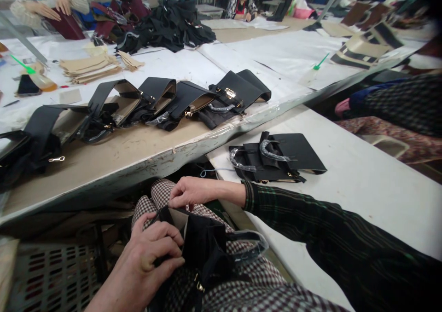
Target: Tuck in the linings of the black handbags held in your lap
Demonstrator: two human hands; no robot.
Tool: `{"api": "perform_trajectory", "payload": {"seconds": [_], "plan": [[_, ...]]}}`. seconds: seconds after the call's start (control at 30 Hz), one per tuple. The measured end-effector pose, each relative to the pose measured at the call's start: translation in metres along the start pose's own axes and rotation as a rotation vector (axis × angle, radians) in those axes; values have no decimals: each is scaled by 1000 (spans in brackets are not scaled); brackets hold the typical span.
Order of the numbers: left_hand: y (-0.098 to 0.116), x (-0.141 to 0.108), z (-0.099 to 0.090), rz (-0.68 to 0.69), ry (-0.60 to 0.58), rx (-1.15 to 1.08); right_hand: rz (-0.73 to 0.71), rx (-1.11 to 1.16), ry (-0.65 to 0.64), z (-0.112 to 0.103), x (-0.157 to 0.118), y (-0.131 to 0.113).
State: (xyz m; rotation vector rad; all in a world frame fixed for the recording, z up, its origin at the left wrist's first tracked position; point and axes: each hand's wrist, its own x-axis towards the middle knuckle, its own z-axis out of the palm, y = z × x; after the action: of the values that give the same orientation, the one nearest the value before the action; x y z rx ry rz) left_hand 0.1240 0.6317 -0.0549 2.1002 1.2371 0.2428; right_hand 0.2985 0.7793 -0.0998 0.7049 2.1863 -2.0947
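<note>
A black bag [203,243] with a beige lining lies on my lap over checkered cloth. Its plastic-wrapped handle points right, and a gold clasp hangs from its lower side. My left hand [152,252] grips the bag's near left edge, fingers curled over the lining. At the bag's far upper edge, my right hand [189,193] is closed with fingertips pinching the rim. Parts of those fingertips are hidden behind the edge.
Several black bags [193,95] line the long table [152,158]. Another black bag piece [293,151] lies on the white side table [362,192]. A plastic crate [55,270] stands lower left. Across the table are a person's hands [51,10] and a dark cloth pile [172,24].
</note>
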Motion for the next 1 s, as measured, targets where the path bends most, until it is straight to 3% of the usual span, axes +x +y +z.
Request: {"api": "perform_trajectory", "payload": {"seconds": [0.27, 0.57, 0.8, 1.0], "plan": [[9, -5, -7, 135, -85, -2, -26, 12, 6, -1, 0, 8], [16, -7, -17, 266, -87, 7, -19, 10, 43, -1, 3, 18], [2, -20, -8, 248, 68, 10, -15, 9, 57, -1, 1, 19], [-2, -28, -6, 236, 74, -72, -6, -45, 95, 0, 2, 24]]}}
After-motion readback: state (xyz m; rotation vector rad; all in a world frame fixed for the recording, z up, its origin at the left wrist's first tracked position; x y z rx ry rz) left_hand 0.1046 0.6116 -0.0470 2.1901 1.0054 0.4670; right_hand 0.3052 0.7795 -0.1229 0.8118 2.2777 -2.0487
